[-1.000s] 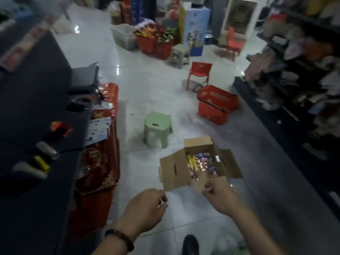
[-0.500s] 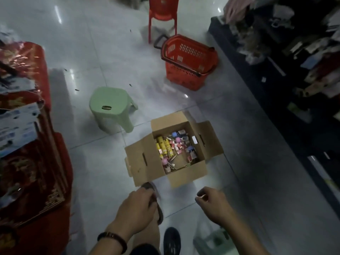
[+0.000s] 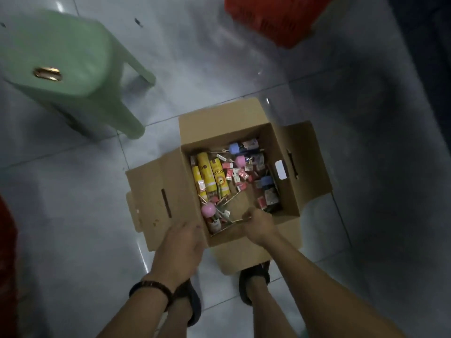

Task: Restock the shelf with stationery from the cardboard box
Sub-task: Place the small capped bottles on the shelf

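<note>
— What takes up most of the view?
— A glossy, pale tiled floor (image 3: pixel 219 69). At the far left a green stool (image 3: pixel 61 57) stands on it, with a slot in its seat.

— Where is the cardboard box?
— The cardboard box (image 3: pixel 151 189) sits on the floor in the middle, just in front of the person's feet, with all four flaps folded outward. The near flap lies over the toe of a dark sandal (image 3: pixel 253 276). A red basket (image 3: pixel 273 18) is cut off by the top edge, well apart from the box.

— And the hands?
— The left hand (image 3: pixel 180 242), with a dark wristband (image 3: pixel 148 287) behind it, lies on the box's near left corner. Its fingers are blurred, so I cannot tell whether they curl round the rim or only rest there. The right hand (image 3: pixel 260 224) is inside the box by the near wall, fingers curled in tight.

— What is inside?
— Yellow tubes (image 3: pixel 206 172) lie side by side along the left wall, and a pink ball (image 3: pixel 208 209) lies just nearer than them. Small red-and-white packets (image 3: pixel 240 175) are scattered across the middle.

— What is the right hand holding?
— A thin stick (image 3: pixel 240 221), pinched at the fingertips.
</note>
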{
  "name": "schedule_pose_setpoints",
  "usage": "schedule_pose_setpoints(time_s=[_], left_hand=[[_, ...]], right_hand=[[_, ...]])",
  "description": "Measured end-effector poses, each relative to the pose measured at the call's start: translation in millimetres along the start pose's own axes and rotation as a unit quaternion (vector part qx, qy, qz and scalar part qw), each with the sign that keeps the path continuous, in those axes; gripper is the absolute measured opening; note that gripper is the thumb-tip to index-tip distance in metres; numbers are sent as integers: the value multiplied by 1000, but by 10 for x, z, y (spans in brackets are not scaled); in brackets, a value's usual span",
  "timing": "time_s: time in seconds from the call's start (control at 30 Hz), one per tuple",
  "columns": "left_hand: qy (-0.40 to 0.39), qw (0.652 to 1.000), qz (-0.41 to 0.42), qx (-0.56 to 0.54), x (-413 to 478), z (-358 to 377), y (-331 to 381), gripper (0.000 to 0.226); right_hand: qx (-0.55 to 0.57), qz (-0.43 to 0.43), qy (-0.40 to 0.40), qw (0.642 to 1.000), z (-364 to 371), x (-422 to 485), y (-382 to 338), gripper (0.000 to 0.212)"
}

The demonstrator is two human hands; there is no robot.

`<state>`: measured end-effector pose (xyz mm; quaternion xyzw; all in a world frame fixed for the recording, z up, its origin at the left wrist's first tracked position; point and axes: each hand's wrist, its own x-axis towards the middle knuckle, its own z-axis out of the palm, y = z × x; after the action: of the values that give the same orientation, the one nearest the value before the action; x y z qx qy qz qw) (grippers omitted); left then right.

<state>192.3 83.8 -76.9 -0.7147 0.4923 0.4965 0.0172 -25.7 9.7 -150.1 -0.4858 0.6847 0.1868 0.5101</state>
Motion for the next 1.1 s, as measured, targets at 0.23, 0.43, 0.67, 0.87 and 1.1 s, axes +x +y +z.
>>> schedule_pose_setpoints(time_s=[0.23,0.43,0.67,0.87,1.1], left_hand=[[80,988,-61,-116,948,710,-322,36],[132,972,-91,-172,1126,983,-526,35],[168,964,-55,-200,1107,964,-329,43],[50,951,10,-304,1284,1024,34,77],[64,897,-82,-430,1458,1151,101,48]], right_hand=[[-4,-64,-24,998,758,1260,85,54],[-9,-142,-4,990,1287,1665,-54,55],[157,-164,19,974,651,1279,103,41],[247,-159,14,956,-41,850,43,40],[11,11,245,969,-197,1200,510,45]])
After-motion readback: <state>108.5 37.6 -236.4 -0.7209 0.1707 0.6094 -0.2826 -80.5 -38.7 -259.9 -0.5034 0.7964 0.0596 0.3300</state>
